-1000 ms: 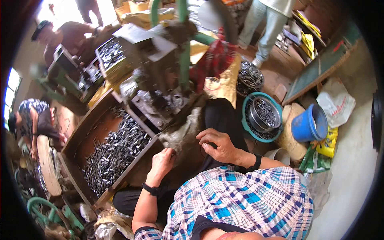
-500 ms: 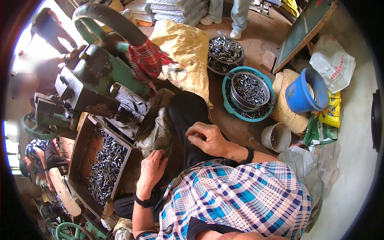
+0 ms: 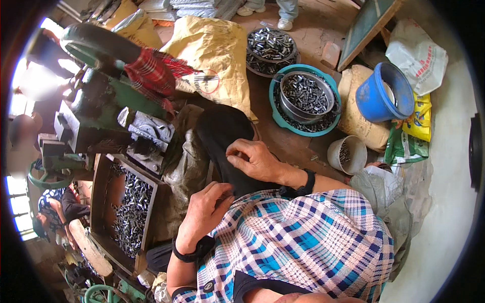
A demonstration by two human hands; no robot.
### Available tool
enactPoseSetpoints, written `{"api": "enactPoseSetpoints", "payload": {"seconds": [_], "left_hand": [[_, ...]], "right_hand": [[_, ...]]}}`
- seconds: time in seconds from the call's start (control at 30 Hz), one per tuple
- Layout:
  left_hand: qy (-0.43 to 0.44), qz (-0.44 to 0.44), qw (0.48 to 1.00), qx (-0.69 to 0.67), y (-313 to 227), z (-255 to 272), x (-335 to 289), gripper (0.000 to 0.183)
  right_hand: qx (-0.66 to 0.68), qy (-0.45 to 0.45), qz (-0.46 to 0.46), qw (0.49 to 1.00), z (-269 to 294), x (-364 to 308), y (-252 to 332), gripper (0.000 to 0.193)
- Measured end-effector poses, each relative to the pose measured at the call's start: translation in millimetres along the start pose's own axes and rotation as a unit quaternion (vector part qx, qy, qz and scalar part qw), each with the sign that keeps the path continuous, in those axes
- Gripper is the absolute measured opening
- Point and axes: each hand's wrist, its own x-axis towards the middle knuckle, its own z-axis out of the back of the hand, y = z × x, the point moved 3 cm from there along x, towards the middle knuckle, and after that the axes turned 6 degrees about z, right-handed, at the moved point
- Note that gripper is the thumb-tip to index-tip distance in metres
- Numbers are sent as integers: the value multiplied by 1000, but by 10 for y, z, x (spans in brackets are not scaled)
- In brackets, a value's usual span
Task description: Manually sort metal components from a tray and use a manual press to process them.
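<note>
My left hand [image 3: 206, 206] is just in front of my lap, fingers lightly bent and thumb apart, with nothing visible in it. My right hand [image 3: 255, 159] rests over my dark-trousered leg [image 3: 218, 132], its fingers loosely curled and the thumb a little apart; nothing shows in its grasp. A grimy grey-brown cloth [image 3: 187, 161] hangs between my leg and the green machine [image 3: 108, 101]. Beside it, left of my left hand, stands a metal-sided tray [image 3: 157, 214] holding a heap of small shiny metal cylinders [image 3: 132, 212].
A red checked cloth [image 3: 151, 76] is tied at the machine's wheel [image 3: 96, 43]. Ahead stand a yellow sack [image 3: 209, 48], a teal basin [image 3: 283, 123] with a metal-filled pot, and a blue bucket [image 3: 376, 98]. A pale bucket [image 3: 356, 151] stands at right. People are at left and far ahead.
My left hand has moved right, away from the grimy cloth, toward my lap. My right hand stays over my leg. The whole view has shifted slightly.
</note>
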Motion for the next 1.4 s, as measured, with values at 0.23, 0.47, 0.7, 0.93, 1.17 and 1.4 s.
{"api": "enactPoseSetpoints", "payload": {"seconds": [0.23, 0.47, 0.7, 0.93, 1.17, 1.4], "left_hand": [[147, -112, 981, -64, -782, -149, 203, 27], [238, -271, 930, -76, -1388, -456, 286, 38], [296, -290, 906, -84, -1421, -599, 264, 38], [274, -311, 903, -108, -1346, -582, 261, 26], [280, -259, 912, -153, -1372, -604, 310, 40], [314, -298, 899, -71, -1384, -689, 361, 30]], "right_hand": [[-29, -18, 8, 999, 110, -83, -12, 13], [-23, -10, -9, 1000, 97, -85, -52, 14], [-40, 15, 38, 998, -34, -3, -101, 12], [-71, 55, 81, 993, -141, 137, -113, 14], [-47, 64, 93, 993, -202, 304, -83, 14], [-59, 65, 130, 988, -343, 361, -56, 12]]}}
